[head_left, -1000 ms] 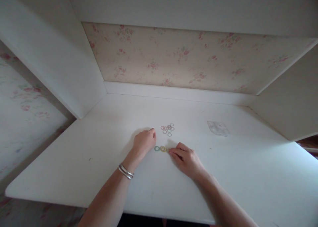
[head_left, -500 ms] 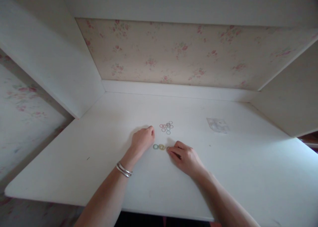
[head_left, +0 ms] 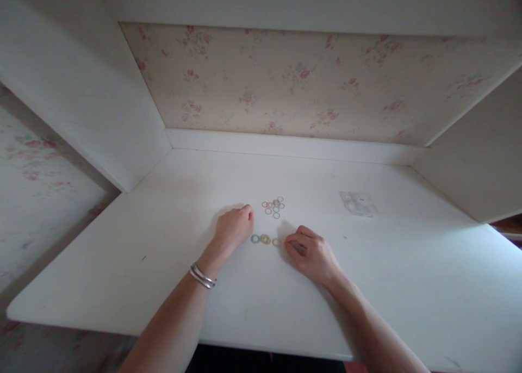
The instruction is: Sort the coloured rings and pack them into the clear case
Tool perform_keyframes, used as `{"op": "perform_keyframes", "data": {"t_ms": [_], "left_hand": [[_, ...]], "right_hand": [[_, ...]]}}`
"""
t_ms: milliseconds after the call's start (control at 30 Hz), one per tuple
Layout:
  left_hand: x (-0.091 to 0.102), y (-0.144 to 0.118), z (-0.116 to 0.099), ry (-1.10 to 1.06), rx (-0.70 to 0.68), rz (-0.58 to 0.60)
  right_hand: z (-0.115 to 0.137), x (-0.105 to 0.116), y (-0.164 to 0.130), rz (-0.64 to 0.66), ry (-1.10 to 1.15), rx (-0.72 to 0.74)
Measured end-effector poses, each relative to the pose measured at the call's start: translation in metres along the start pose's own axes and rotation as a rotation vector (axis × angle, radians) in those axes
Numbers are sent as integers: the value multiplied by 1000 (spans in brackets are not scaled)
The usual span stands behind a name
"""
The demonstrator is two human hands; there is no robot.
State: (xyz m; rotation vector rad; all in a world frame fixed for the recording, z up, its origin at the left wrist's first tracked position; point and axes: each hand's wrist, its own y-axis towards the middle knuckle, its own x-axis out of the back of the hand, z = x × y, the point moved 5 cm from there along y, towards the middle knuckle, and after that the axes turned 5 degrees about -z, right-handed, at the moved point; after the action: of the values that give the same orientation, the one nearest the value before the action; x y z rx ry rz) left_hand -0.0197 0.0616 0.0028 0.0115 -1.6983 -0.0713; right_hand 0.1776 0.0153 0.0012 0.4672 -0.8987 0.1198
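Note:
My left hand rests on the white table as a closed fist, its fingers curled out of sight, so whatever they hold, if anything, is hidden. To its right lies a short row of small thin rings: a green ring, overlapping yellow rings and a pale ring. My right hand is just right of the pale ring, thumb and forefinger pressed together, apart from it, with nothing visible between them. Farther back, a loose cluster of thin reddish, grey and green rings lies flat, some overlapping.
A clear plastic bag or case lies at the back right. A small dark sliver is on the left of the table. White panels enclose the left, right and back, with floral wallpaper behind.
My right hand has let go of the pale ring and drawn back slightly to the right; the ring lies on the table. My left fist has stayed in place.

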Motion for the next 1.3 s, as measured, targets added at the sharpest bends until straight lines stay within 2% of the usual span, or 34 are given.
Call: {"op": "perform_keyframes", "data": {"t_ms": [133,533,767,900,1133,1300], "left_hand": [[0,0,0,7,10,12],[1,0,-2,-2,3,19],[6,-2,-20,-224,-151,-24],[6,1,-24,-269,-206,-54],[1,15,-30,-298,-151,-97],[-3,19,-37,-240,-95,-106]], "right_hand": [[5,-3,-1,78,-22,22],[1,-8,0,33,-31,-26],[-1,-5,2,-24,-23,-77],[-1,-5,3,-22,-22,-76],[-3,-7,6,-15,3,-77],[-4,-9,7,4,22,-86]]}}
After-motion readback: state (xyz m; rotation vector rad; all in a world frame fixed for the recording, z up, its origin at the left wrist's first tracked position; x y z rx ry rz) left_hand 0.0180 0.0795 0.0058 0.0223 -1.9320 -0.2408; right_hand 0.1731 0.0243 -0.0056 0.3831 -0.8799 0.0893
